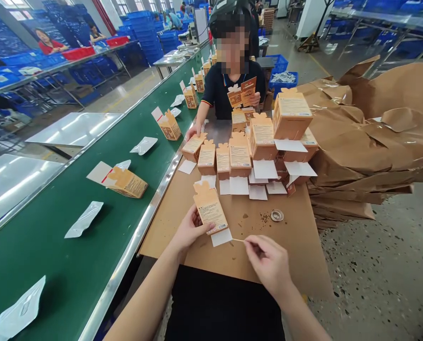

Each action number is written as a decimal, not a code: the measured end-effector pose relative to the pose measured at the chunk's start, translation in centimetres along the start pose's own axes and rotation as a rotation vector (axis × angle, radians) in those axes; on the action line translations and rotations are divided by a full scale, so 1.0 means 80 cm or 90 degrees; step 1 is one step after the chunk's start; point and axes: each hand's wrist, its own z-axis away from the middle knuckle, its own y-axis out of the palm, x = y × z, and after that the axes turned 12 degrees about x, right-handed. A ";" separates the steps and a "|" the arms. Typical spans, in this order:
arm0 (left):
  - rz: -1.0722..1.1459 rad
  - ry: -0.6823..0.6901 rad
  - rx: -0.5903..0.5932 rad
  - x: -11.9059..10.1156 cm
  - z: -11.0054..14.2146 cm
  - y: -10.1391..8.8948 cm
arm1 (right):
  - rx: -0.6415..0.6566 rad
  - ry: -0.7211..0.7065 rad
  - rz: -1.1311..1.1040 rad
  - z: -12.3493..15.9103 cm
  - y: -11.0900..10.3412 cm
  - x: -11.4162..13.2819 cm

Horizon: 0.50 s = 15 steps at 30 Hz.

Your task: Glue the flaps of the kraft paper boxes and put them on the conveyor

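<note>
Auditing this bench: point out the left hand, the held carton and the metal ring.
Left hand [190,230], head view, back of the hand.
Held carton [210,209], head view, printed label.
Metal ring [272,215], head view, rim.

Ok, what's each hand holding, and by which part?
The left hand grips a brown carton by its lower side; the right hand pinches a thin strip by its end.

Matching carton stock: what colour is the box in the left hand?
Orange-tan cardboard carton with a cream label panel; head view shows it best.
</note>
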 end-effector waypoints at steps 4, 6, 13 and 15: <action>-0.006 0.003 0.006 0.003 0.001 0.000 | 0.031 -0.012 0.010 -0.009 0.047 -0.004; -0.010 0.006 0.009 0.004 0.002 0.000 | 0.037 -0.017 0.016 -0.012 0.053 -0.009; -0.055 0.014 0.021 0.003 0.007 0.006 | 0.033 -0.016 0.020 -0.008 0.027 -0.003; -0.089 0.024 0.023 0.005 0.013 0.010 | 0.020 -0.001 0.016 -0.001 0.012 0.000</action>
